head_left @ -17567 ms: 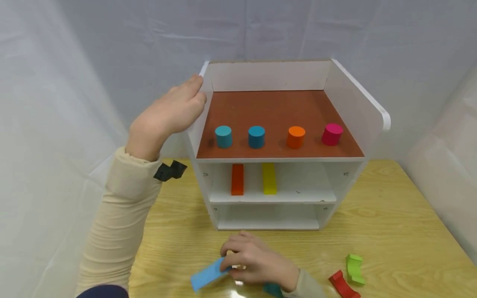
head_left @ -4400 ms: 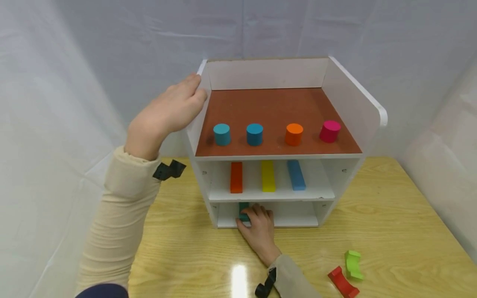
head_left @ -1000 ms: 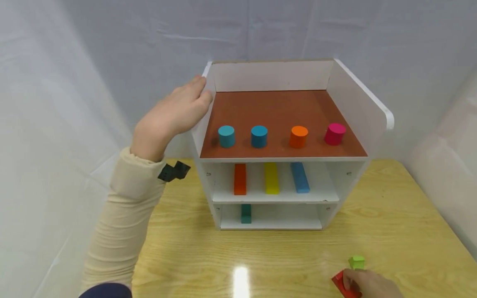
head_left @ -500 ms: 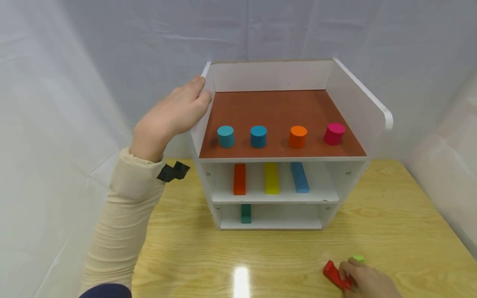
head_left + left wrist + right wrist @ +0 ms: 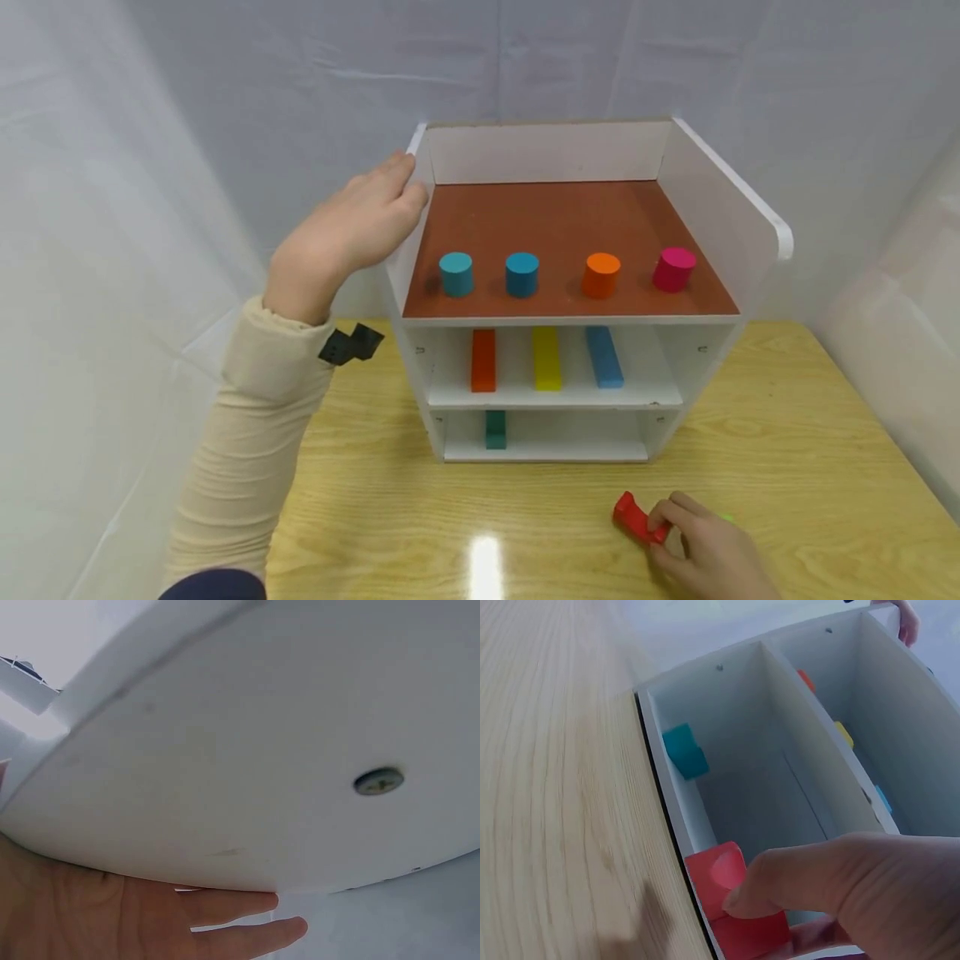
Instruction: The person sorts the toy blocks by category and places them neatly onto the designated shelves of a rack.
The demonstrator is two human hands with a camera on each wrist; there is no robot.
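1. My right hand (image 5: 705, 550) is low on the bench (image 5: 825, 467), near the front edge and right of centre. Its grip is curled onto the red block (image 5: 633, 517), pinched between fingertips and thumb.
2. The red block sticks out to the left of that grip, tilted, its free end pointing toward the shelf unit (image 5: 720, 192). In the right wrist view the thumb (image 5: 832, 877) lies over the block (image 5: 735, 900) with the curved notch showing beside it.
3. A sliver of a green block (image 5: 726, 518) shows just behind the right hand, mostly hidden.
4. My left hand (image 5: 341, 237) lies flat against the outer left wall of the shelf unit, fingers straight, fingertips at the wall's top edge. The left wrist view shows the palm (image 5: 112, 915) pressed under the white panel (image 5: 262, 750), gripping nothing.
5. The bottom shelf holds one teal block (image 5: 495, 429) at its left end; the space to its right is free as far as the right wall.
6. The middle shelf carries an orange bar (image 5: 483, 360), a yellow bar (image 5: 546, 358) and a blue bar (image 5: 603, 357) side by side, apart from each other.
7. The top tray holds four cylinders in a row: teal (image 5: 455, 274), blue (image 5: 521, 274), orange (image 5: 601, 275) and pink (image 5: 672, 268).
8. Bare bench lies between the red block and the shelf's front lip.
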